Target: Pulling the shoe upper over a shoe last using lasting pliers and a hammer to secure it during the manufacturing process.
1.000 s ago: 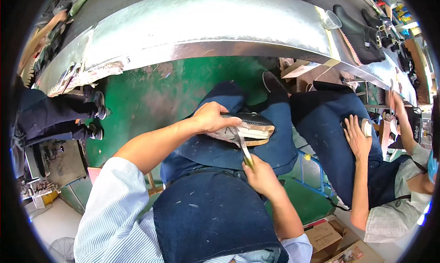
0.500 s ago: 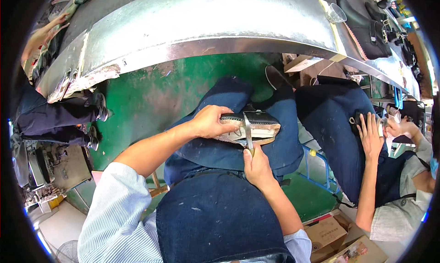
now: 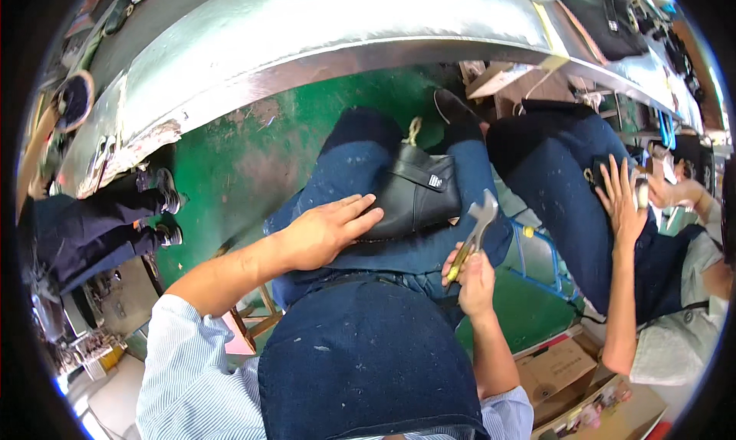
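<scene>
A black leather boot (image 3: 418,198) lies across my lap with its upper facing up. It has a strap with a small white-marked patch, and a pale twisted loop sticks out at its far end. My left hand (image 3: 326,229) lies on the boot's left end, fingers stretched out over the leather; the thumb's hold cannot be made out. Just right of the boot, my right hand (image 3: 474,279) is closed round the yellowish handle of metal pincers (image 3: 481,218). The silver head of the pincers points up and away, apart from the boot.
Ahead runs a long metal-topped bench (image 3: 307,26), with black boots (image 3: 602,22) at its right. A co-worker's hand (image 3: 622,198) works close on my right, beside a blue metal stool frame (image 3: 548,267). Cardboard boxes (image 3: 556,371) stand low at right; another person's legs (image 3: 100,221) are at left.
The boot has been turned over from sole side up to upper side up. My right hand has drawn the pincers off it to the right. My left hand has shifted left and nearer.
</scene>
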The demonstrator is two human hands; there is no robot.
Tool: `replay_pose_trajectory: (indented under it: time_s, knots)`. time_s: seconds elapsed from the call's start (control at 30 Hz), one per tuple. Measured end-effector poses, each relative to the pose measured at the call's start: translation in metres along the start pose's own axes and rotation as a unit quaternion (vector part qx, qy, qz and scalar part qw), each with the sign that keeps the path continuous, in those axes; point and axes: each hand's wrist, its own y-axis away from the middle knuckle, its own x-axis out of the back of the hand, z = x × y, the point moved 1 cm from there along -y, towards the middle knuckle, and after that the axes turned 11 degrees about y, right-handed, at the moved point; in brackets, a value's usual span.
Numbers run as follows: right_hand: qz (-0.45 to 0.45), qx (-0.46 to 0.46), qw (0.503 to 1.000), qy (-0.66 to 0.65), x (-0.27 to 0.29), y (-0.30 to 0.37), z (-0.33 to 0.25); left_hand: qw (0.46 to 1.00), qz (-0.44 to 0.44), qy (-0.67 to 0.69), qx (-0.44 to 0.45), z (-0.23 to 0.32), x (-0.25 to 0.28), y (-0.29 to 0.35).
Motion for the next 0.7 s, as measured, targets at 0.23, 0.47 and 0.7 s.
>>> replay_pose_trajectory:
  time_s: [0.23, 0.47, 0.7]
  knots:
    - [0.012, -0.092, 0.974, -0.209, 0.005, -0.009, 0.005, 0.993, -0.042, -0.104, -0.04, 0.019, 0.01, -0.002]
    - [0.022, -0.107, 0.967, -0.23, 0.011, -0.002, 0.009, 0.982, 0.093, 0.142, -0.079, 0.09, 0.085, -0.069]
    - [-0.013, -0.128, 0.973, -0.191, 0.028, 0.02, -0.024, 0.852, 0.138, 0.445, 0.241, -0.003, -0.005, -0.169]
